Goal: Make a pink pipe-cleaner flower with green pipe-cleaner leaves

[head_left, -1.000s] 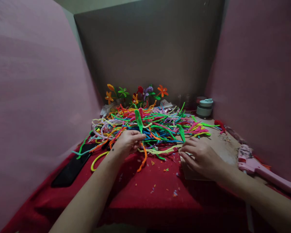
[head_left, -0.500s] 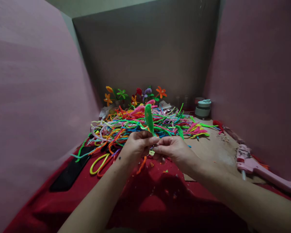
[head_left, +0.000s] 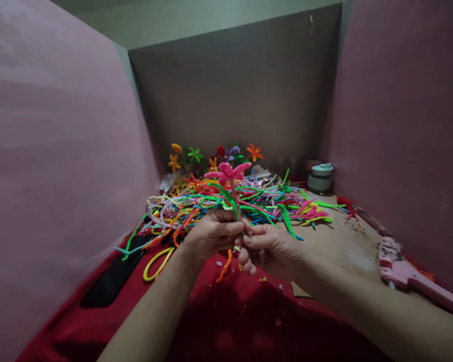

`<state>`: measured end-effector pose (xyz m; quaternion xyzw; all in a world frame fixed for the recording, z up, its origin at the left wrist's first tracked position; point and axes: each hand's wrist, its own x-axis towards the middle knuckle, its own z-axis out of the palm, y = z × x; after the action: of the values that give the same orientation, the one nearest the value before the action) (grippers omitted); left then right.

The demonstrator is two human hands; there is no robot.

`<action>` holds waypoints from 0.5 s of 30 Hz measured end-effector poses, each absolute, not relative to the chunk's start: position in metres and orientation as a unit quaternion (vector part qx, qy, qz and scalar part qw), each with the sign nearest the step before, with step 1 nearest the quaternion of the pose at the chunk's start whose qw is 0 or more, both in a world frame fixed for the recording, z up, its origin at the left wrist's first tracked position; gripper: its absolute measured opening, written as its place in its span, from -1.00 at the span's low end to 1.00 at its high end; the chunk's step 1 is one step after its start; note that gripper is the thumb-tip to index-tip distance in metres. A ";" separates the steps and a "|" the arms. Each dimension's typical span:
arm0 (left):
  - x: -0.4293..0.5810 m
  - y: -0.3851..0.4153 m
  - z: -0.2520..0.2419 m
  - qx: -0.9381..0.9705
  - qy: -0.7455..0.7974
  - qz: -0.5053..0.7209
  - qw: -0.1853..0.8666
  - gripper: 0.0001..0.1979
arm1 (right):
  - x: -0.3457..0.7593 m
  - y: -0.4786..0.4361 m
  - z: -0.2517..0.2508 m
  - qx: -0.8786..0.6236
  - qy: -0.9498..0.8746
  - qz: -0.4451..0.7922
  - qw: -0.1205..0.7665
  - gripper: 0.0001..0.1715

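Observation:
A pink pipe-cleaner flower (head_left: pixel 228 172) stands upright above my hands, with a green leaf (head_left: pixel 226 195) beside its stem. My left hand (head_left: pixel 216 232) pinches the stem just below the leaf. Close against it, my right hand (head_left: pixel 269 245) has its thumb and forefinger closed on the lower end of the same stem. The fingertips of both hands nearly touch, and they hide part of the stem. Behind them lies a heap of many-coloured pipe cleaners (head_left: pixel 196 201).
Finished flowers (head_left: pixel 254 152) stand at the back. A black phone (head_left: pixel 109 281) lies at left on the red cloth (head_left: pixel 211 332). At right are a pink glue gun (head_left: pixel 411 274), a lidded jar (head_left: pixel 320 178) and brown board (head_left: pixel 347 246). Pink walls flank the table.
The held flower has turned, so its pink petals and stem now show where the green leaf stood in front. The camera view has tilted up slightly.

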<state>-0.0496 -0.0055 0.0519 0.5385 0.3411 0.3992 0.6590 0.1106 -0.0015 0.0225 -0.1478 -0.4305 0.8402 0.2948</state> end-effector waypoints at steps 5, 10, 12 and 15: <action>-0.048 0.003 0.055 0.511 0.344 0.484 0.622 -0.85 | 0.098 0.014 0.021 -0.179 -0.496 0.751 0.397 -0.79; -0.052 0.017 0.051 0.524 0.350 0.525 0.572 -0.82 | 0.090 0.026 0.020 -0.183 -0.527 0.723 0.407 -0.79; -0.054 0.019 0.046 0.527 0.359 0.528 0.561 -0.83 | 0.089 0.029 0.020 -0.191 -0.529 0.723 0.402 -0.76; -0.055 0.019 0.039 0.537 0.363 0.524 0.552 -0.83 | 0.088 0.031 0.020 -0.202 -0.520 0.720 0.413 -0.74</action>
<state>-0.0550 0.0192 0.0390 0.5374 0.3631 0.5244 0.5517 0.0876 0.0312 0.0201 -0.2016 -0.5195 0.7204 0.4129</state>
